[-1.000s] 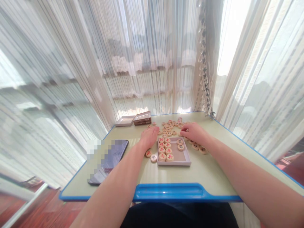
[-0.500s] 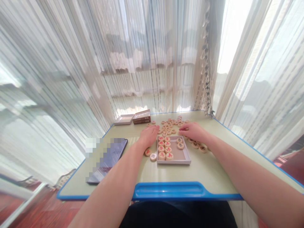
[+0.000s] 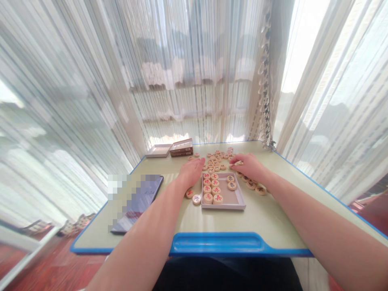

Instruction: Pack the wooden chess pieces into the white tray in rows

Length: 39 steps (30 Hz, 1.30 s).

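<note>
A shallow open box [image 3: 228, 206] holds red-marked xiangqi pieces [image 3: 216, 190] in two columns on its left. Two black-marked pieces [image 3: 232, 186] sit near its right wall, with bare floor below them. My left hand [image 3: 191, 173] lies low on the table left of the box's far corner, fingers stretched out beside the loose pieces and holding nothing I can see. Just beyond the box's far right corner, my right hand [image 3: 250, 166] has its thumb and fingers closed around a xiangqi piece [image 3: 240, 163], partly covered by the fingers.
Loose pieces [image 3: 216, 160] are scattered beyond the box; others [image 3: 251, 184] lie right of it. Two pieces [image 3: 196, 199] lie by its left wall. A tablet [image 3: 142, 204] is on the left; stacked boxes [image 3: 181, 148] and a tray-like lid [image 3: 158, 150] stand at the back.
My right hand has shifted slightly and its fingertips have come up off the spot where they touched a piece. My left hand stays nearly still. The box contents look the same.
</note>
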Motion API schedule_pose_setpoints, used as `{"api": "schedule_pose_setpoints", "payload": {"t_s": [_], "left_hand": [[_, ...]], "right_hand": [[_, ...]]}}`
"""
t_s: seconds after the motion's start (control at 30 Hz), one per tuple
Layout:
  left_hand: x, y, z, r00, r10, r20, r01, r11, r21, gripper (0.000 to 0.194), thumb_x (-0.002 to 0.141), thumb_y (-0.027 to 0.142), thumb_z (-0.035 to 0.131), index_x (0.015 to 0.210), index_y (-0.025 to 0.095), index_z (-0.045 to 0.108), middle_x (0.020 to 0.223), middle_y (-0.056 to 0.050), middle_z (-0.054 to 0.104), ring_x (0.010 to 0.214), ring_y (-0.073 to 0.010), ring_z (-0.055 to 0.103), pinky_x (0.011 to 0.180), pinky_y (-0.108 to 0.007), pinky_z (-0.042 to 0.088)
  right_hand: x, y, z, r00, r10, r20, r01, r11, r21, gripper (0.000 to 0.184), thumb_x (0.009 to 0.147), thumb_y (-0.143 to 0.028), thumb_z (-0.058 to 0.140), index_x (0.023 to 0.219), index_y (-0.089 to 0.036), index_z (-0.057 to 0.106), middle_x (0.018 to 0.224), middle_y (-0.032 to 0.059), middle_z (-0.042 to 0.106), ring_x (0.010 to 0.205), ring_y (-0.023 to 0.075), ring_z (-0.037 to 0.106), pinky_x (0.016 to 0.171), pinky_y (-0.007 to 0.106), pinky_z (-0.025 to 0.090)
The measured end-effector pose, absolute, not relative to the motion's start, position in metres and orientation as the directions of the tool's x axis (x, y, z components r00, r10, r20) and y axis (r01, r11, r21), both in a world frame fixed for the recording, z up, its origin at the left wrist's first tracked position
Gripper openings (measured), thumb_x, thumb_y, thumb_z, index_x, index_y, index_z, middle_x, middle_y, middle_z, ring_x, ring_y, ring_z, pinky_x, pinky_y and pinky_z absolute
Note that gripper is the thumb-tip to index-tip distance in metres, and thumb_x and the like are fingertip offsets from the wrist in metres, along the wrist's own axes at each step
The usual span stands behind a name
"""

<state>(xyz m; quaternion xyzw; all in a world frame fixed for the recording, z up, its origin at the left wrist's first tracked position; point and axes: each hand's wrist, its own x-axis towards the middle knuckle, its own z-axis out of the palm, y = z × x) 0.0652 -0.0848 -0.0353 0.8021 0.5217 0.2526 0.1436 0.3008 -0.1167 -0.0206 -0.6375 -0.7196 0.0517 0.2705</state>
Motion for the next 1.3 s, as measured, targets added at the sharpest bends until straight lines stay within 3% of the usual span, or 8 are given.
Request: {"api": "schedule_pose_setpoints", "payload": {"t_s": [0.2, 0.37, 0.57, 0.67, 0.73, 0.9, 1.17, 1.3], "left_hand": [[0.065, -0.086, -0.034, 0.330, 0.904, 0.270, 0.758, -0.425, 0.495, 0.060, 0.090, 0.050, 0.014, 0.111, 0.018, 0.061, 0.127, -0.008, 0.054, 0.121, -0.0222, 0.044, 0.104, -0.035, 0.029], [0.065, -0.086, -0.033, 0.298, 0.914, 0.274, 0.757, -0.401, 0.516, 0.065, 0.089, 0.054, 0.010, 0.101, 0.019, 0.064, 0.117, -0.007, 0.060, 0.113, -0.0213, 0.050, 0.100, -0.033, 0.034], [0.065, -0.085, -0.033, 0.286, 0.888, 0.360, 0.712, -0.448, 0.540, 0.069, 0.088, 0.055, 0.010, 0.101, 0.015, 0.064, 0.114, -0.010, 0.062, 0.111, -0.0220, 0.051, 0.098, -0.033, 0.036], [0.066, -0.085, -0.032, 0.303, 0.871, 0.387, 0.707, -0.478, 0.521, 0.067, 0.089, 0.053, 0.010, 0.104, 0.014, 0.063, 0.116, -0.011, 0.060, 0.114, -0.0207, 0.050, 0.100, -0.032, 0.034], [0.066, -0.085, -0.032, 0.322, 0.865, 0.384, 0.716, -0.488, 0.499, 0.067, 0.090, 0.051, 0.010, 0.103, 0.014, 0.064, 0.118, -0.010, 0.059, 0.116, -0.0204, 0.048, 0.102, -0.032, 0.032], [0.068, -0.085, -0.030, 0.353, 0.871, 0.343, 0.729, -0.485, 0.483, 0.063, 0.090, 0.049, 0.011, 0.102, 0.018, 0.065, 0.122, -0.008, 0.057, 0.118, -0.0214, 0.046, 0.102, -0.033, 0.032], [0.065, -0.084, -0.029, 0.327, 0.891, 0.314, 0.738, -0.449, 0.504, 0.066, 0.090, 0.051, 0.010, 0.103, 0.014, 0.063, 0.114, -0.011, 0.061, 0.110, -0.0227, 0.051, 0.097, -0.034, 0.036], [0.062, -0.078, -0.034, 0.235, 0.915, 0.329, 0.666, -0.398, 0.631, 0.067, 0.088, 0.056, 0.011, 0.102, 0.016, 0.063, 0.112, -0.009, 0.063, 0.105, -0.0205, 0.055, 0.091, -0.031, 0.040]], "right_hand": [[0.301, -0.120, -0.014, -0.052, 0.965, 0.258, 0.870, 0.171, -0.463, 0.019, 0.069, -0.024, 0.058, 0.082, -0.024, 0.073, 0.081, 0.0033, 0.068, 0.078, 0.0198, 0.061, 0.074, 0.033, 0.047], [0.302, -0.120, -0.015, -0.079, 0.972, 0.224, 0.825, 0.189, -0.532, 0.019, 0.069, -0.018, 0.055, 0.071, -0.024, 0.073, 0.085, 0.0006, 0.070, 0.081, 0.0173, 0.063, 0.081, 0.029, 0.046], [0.298, -0.125, -0.011, -0.035, 0.959, 0.282, 0.879, 0.164, -0.448, 0.026, 0.074, -0.022, 0.049, 0.082, -0.024, 0.074, 0.089, 0.0047, 0.066, 0.071, 0.0160, 0.061, 0.070, 0.029, 0.046], [0.298, -0.125, -0.012, -0.048, 0.965, 0.257, 0.875, 0.165, -0.455, 0.027, 0.075, -0.024, 0.048, 0.086, -0.022, 0.073, 0.080, 0.0040, 0.066, 0.066, 0.0152, 0.059, 0.067, 0.028, 0.046], [0.299, -0.124, -0.014, -0.064, 0.969, 0.239, 0.874, 0.170, -0.456, 0.025, 0.075, -0.025, 0.049, 0.084, -0.022, 0.073, 0.076, 0.0035, 0.066, 0.069, 0.0170, 0.060, 0.068, 0.029, 0.046], [0.300, -0.122, -0.017, -0.046, 0.946, 0.319, 0.881, 0.189, -0.434, 0.024, 0.074, -0.024, 0.050, 0.081, -0.026, 0.073, 0.080, 0.0044, 0.067, 0.102, 0.0242, 0.053, 0.085, 0.036, 0.042], [0.296, -0.129, -0.018, -0.028, 0.937, 0.347, 0.863, 0.198, -0.465, 0.024, 0.075, -0.024, 0.049, 0.082, -0.024, 0.072, 0.078, 0.0041, 0.066, 0.098, 0.0234, 0.053, 0.085, 0.035, 0.042], [0.292, -0.132, -0.014, -0.019, 0.877, 0.480, 0.823, 0.286, -0.491, 0.026, 0.078, -0.027, 0.048, 0.090, -0.023, 0.070, 0.091, 0.0035, 0.068, 0.099, 0.0209, 0.054, 0.088, 0.034, 0.040]]}}
